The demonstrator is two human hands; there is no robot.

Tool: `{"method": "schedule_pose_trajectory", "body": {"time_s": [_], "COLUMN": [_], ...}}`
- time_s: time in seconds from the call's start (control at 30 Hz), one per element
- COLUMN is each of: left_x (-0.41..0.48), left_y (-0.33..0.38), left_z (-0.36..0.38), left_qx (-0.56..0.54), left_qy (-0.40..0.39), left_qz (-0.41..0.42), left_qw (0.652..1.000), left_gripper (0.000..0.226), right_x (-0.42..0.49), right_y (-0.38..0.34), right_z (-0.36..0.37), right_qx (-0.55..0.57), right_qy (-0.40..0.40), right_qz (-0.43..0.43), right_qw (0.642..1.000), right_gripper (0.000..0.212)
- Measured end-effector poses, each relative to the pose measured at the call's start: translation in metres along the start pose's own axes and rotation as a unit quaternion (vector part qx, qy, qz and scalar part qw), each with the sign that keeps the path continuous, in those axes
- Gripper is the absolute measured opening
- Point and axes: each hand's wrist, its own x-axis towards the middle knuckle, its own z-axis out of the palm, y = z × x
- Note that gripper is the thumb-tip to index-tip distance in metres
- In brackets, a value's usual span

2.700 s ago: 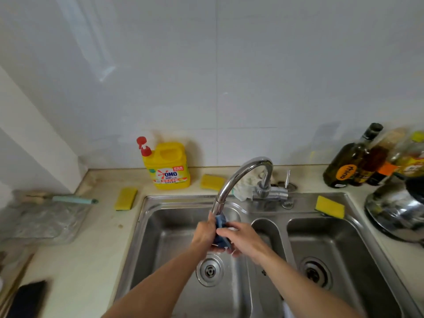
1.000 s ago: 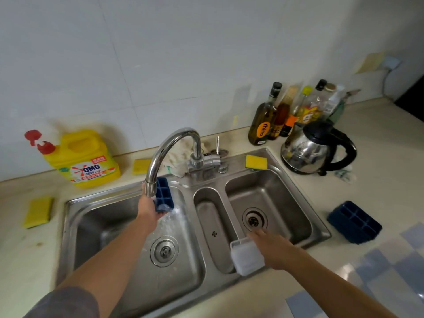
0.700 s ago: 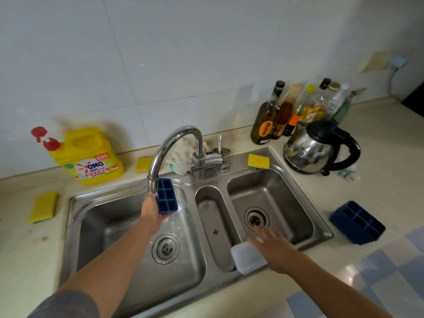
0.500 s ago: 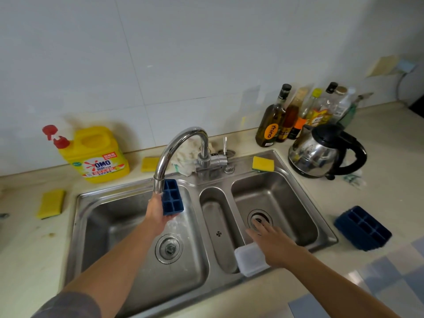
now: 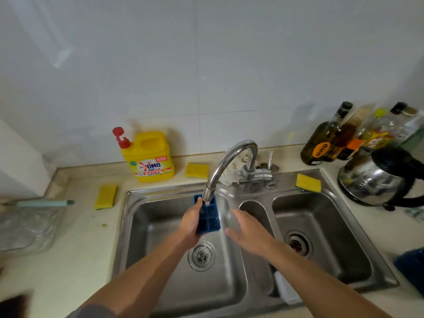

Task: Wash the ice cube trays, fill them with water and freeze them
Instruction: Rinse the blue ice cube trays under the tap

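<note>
A: In the middle of the frame, under the tap [image 5: 231, 157] spout, what is the left hand [image 5: 190, 226] doing?

B: It is gripping a blue ice cube tray [image 5: 210, 222] by its left edge, thumb lying along the rim, and holding it steeply tilted over the left basin of the sink [image 5: 160, 191]. Water is running into the top cells and spilling off the lower end towards the drain [image 5: 201, 255].

A: And the right hand [image 5: 250, 235]?

B: It is hovering just right of the tray, fingers straight and loosely spread, holding nothing; I am not seeing it touch the tray.

A: Are other trays showing?

B: A white tray [image 5: 286, 292] is sitting at the bottom of the frame, at the front of the narrow middle basin (the right forearm is covering part of it). A second blue tray [image 5: 410, 265] is lying on the bench [image 5: 80, 249] at the right edge, blurred and cut off.
</note>
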Motion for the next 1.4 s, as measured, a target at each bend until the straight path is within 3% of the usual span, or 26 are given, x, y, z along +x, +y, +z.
{"method": "schedule_pose_trajectory", "body": {"time_s": [0.1,0.2,0.33,0.57,0.67,0.73,0.9,1.0,1.13,1.27,1.4], "left_x": [0.000,0.003,0.002,0.011,0.005,0.003,-0.001,-0.005,-0.009,-0.010,-0.010], "left_y": [-0.003,-0.004,-0.002,0.011,0.014,0.014,0.012,0.014,0.021,0.020,0.016], "left_z": [-0.004,-0.009,-0.011,-0.010,-0.009,-0.010,-0.014,-0.016,-0.019,-0.029,-0.029], "left_qx": [-0.034,-0.043,-0.002,0.109,0.121,0.142,0.185,0.226,0.296,0.242,0.108], "left_qy": [-0.017,-0.036,-0.032,-0.005,-0.036,-0.037,0.043,0.073,0.150,0.155,0.129], "left_qz": [-0.012,-0.005,0.004,0.004,-0.018,-0.014,0.044,0.096,0.149,0.136,0.079], "left_qw": [0.999,0.998,0.999,0.994,0.992,0.989,0.981,0.967,0.931,0.948,0.983], "left_gripper": [0.037,0.037,0.026,0.029,0.021,0.019,0.018,0.011,0.011,0.019,0.017], "right_x": [0.015,0.023,0.032,0.044,0.049,0.052,0.059,0.067,0.075,0.079,0.079], "right_y": [-0.022,-0.032,-0.033,-0.023,-0.021,-0.022,-0.025,-0.028,-0.039,-0.043,-0.045], "right_z": [0.012,0.020,0.016,-0.009,-0.012,-0.011,0.000,0.012,0.030,0.036,0.027], "right_qx": [0.132,0.238,0.270,0.278,0.339,0.371,0.371,0.343,0.381,0.362,0.374], "right_qy": [-0.008,-0.033,0.019,0.039,0.032,0.013,-0.004,0.027,0.004,-0.008,0.017], "right_qz": [0.071,0.106,0.118,0.091,0.104,0.103,0.095,0.132,0.207,0.205,0.175], "right_qw": [0.989,0.965,0.956,0.955,0.935,0.923,0.924,0.930,0.901,0.909,0.911], "right_gripper": [0.058,0.034,0.016,0.018,0.011,0.023,0.039,0.024,0.018,0.012,0.008]}}
